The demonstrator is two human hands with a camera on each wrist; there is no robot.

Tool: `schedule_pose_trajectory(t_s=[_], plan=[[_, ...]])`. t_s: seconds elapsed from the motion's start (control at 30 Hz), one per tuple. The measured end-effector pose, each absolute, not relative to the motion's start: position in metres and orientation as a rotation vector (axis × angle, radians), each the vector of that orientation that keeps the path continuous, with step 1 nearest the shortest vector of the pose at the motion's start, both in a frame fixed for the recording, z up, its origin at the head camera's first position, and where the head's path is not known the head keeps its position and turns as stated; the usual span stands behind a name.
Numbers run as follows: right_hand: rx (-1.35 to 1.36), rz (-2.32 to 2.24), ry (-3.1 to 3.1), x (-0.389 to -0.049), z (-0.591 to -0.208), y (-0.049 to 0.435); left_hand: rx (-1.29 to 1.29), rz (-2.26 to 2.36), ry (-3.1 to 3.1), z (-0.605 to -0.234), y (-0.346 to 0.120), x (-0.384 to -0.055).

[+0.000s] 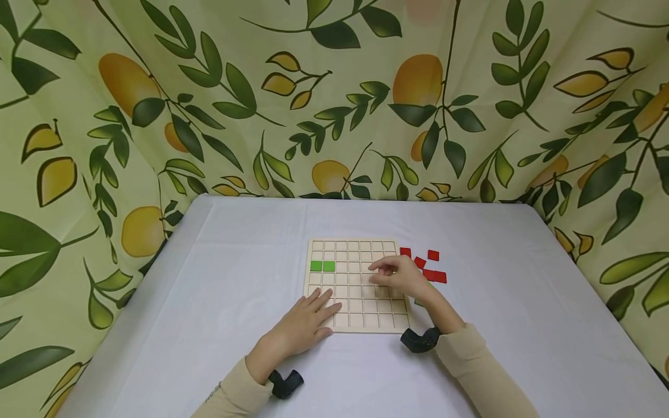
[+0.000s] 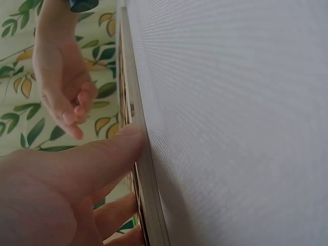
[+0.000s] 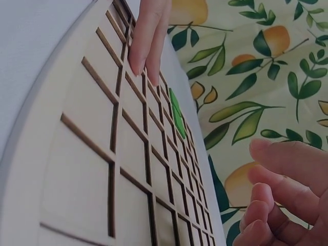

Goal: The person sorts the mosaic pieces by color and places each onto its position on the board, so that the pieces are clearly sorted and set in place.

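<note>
A pale wooden board (image 1: 360, 305) with a grid of square recesses lies flat on the table. Two green square tiles (image 1: 322, 266) sit side by side in cells near its left edge. My left hand (image 1: 300, 325) rests on the board's lower left corner with fingers spread, and its thumb (image 2: 110, 154) lies along the side edge in the left wrist view. Over the right half of the grid hovers my right hand (image 1: 399, 276), fingers loosely bent. Nothing shows between its thumb and fingers (image 3: 277, 200) in the right wrist view.
Several red tiles (image 1: 435, 276) lie loose just right of the board. Green pieces (image 1: 418, 302) peek out beneath the right wrist. A white cloth (image 1: 251, 249) covers the table, and a fruit-patterned curtain (image 1: 334, 116) hangs around its back and sides.
</note>
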State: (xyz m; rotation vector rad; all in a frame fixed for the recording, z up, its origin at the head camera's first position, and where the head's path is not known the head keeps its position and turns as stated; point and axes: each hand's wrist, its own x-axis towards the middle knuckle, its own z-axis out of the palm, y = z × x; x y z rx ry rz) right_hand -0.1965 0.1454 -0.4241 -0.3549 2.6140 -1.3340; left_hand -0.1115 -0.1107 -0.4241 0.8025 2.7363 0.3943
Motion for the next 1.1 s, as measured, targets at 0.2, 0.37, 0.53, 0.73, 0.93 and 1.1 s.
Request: schedule_pose_trajectory(t_s=[0.2, 0.37, 0.53, 0.73, 0.93, 1.1], plan=[[-0.361, -1.341, 2.623, -0.195, -0.424, 0.155, 0.801, 0.413, 2.735, -0.426, -0.111, -0.111], [-0.361, -1.331, 2.631, -0.194, -0.423, 0.163, 0.811, 0.421, 2.735, -0.425, -0.111, -0.111], [-0.344, -1.33, 2.637, -0.194, -0.423, 0.169, 0.818, 0.422, 2.734, -0.425, -0.112, -0.111], [-0.326, -1.343, 2.635, -0.192, -0.421, 0.176, 0.824, 0.424, 2.74, -0.426, -0.112, -0.112], [-0.31, -1.365, 2.642, -0.19, -0.42, 0.185, 0.821, 0.426, 2.742, -0.426, -0.112, -0.112], [-0.287, -1.353, 2.651, -0.188, -0.421, 0.193, 0.831, 0.409, 2.747, -0.426, -0.112, -0.112]])
